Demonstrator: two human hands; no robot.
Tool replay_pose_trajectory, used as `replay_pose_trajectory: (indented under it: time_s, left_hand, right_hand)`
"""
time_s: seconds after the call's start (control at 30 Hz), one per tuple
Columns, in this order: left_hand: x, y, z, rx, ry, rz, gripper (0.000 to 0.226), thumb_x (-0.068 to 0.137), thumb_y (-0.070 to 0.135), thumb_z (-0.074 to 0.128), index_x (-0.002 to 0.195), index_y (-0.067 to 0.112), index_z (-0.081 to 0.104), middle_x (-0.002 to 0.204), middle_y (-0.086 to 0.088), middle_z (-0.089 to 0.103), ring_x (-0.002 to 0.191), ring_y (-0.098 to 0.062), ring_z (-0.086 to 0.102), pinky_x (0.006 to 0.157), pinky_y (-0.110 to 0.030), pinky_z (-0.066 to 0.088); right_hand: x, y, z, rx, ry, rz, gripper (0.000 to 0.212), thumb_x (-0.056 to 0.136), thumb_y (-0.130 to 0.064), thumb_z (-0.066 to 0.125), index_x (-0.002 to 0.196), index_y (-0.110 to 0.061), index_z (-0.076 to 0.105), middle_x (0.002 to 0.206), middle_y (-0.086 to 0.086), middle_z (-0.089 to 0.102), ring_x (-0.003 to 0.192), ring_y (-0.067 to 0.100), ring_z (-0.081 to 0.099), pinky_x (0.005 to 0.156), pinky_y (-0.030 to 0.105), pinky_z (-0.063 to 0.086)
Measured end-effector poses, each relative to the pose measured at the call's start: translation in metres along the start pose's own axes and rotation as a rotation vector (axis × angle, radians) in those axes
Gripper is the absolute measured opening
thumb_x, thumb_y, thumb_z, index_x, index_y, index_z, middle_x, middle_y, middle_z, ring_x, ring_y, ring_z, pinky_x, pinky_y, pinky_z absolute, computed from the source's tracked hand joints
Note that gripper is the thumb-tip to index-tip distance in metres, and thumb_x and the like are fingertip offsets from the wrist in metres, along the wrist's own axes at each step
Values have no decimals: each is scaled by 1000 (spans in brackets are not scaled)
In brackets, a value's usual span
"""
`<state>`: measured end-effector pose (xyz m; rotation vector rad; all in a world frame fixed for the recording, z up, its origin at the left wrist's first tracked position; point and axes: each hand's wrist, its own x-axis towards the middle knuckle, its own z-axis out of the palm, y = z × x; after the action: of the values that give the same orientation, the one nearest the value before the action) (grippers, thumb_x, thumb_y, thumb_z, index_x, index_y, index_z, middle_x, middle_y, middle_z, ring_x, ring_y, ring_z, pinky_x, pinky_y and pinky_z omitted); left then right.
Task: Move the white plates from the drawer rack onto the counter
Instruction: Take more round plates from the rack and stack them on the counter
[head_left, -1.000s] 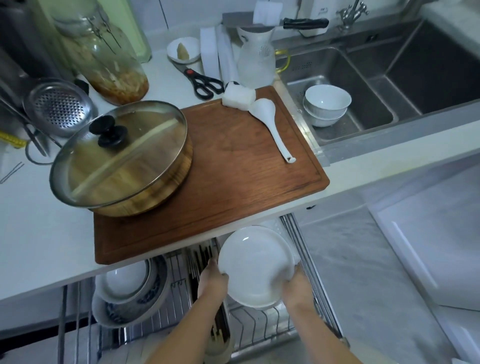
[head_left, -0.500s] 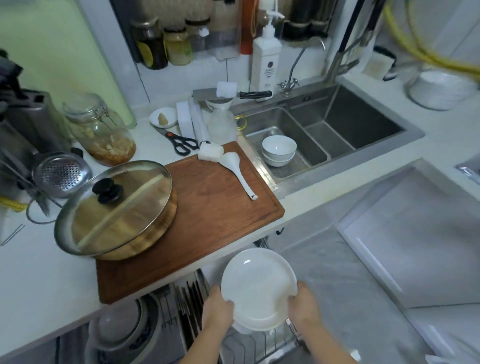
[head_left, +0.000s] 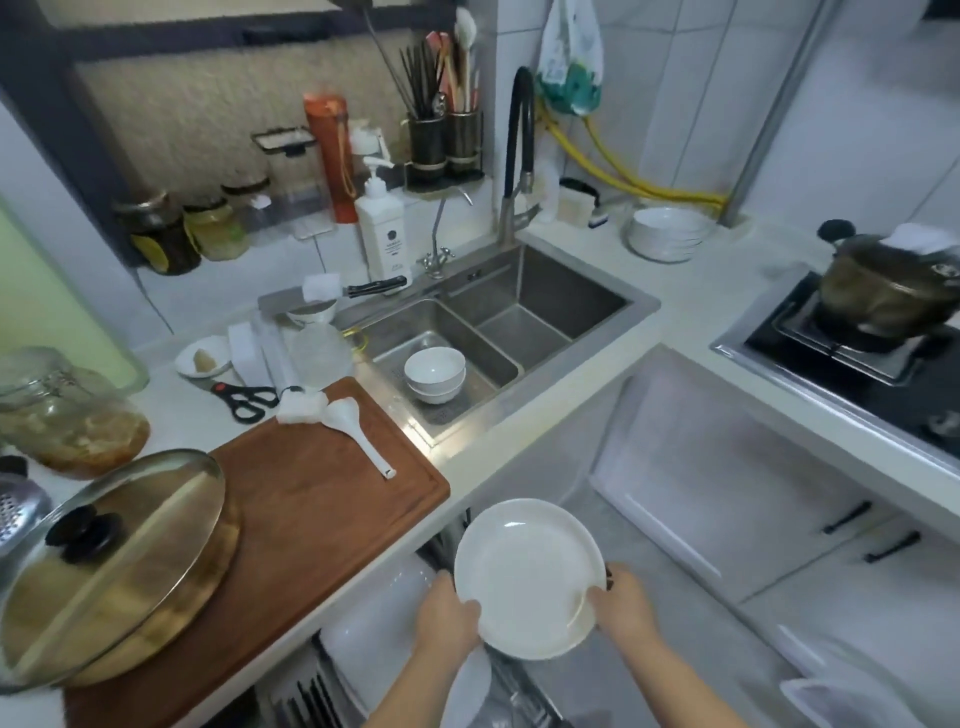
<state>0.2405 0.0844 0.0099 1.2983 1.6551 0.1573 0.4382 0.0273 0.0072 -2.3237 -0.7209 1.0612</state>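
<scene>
White L-shaped counter (head_left: 670, 306) wrapping a steel sink (head_left: 498, 332). On the left run: wooden cutting board (head_left: 311, 499), glass jar (head_left: 67, 410), black scissors (head_left: 247, 400), small white dish (head_left: 202, 356), clear pitcher (head_left: 319, 353), white soap bottle (head_left: 382, 228) at the wall. On the board: lidded pan (head_left: 114, 566), white rice paddle (head_left: 358, 431), white block beside it, possibly a sponge (head_left: 298, 408). Far corner: stack of white bowls (head_left: 665, 234). Right run: black gas hob (head_left: 852, 358) carrying a dark pot (head_left: 883, 286).
</scene>
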Motion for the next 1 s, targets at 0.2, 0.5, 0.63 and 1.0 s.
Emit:
replay_pose_trajectory:
  time_s: [0.2,0.5,0.63,1.0]
  left_hand:
    - [-2,87,31,163,18,145,11,85,14,49,96,14,47,106,-8,63,91,-22,57,74,-29,49]
    - [8,205,87,73,81,225,5,81,12,52,79,14,48,82,-1,56,77,-19,52,56,-23,37]
    - [19,252,106,-2,97,274,28,73,17,53,99,11,63,92,-5,68,81,-22,59,64,-26,45]
    - [54,348,113,-108,100,290,8,69,13,53,75,17,55,85,-11,66,86,-36,68,78,-47,59]
  right_hand:
    - [32,11,-67,233,30,39,23,66,-6,51,84,-14,63,77,9,69,76,33,69,69,45,61]
    - [81,-20,-189,373,93,-28,24,75,0,51,93,-13,59,87,7,64,82,32,66,74,46,60]
    - [103,-32,-235,453,64,-55,27,79,3,49,104,-5,58,87,7,61,76,27,62,59,34,56]
    - [158,-79,-297,472,138,-73,30,83,4,47,110,-4,58,98,12,59,83,29,59,74,42,58]
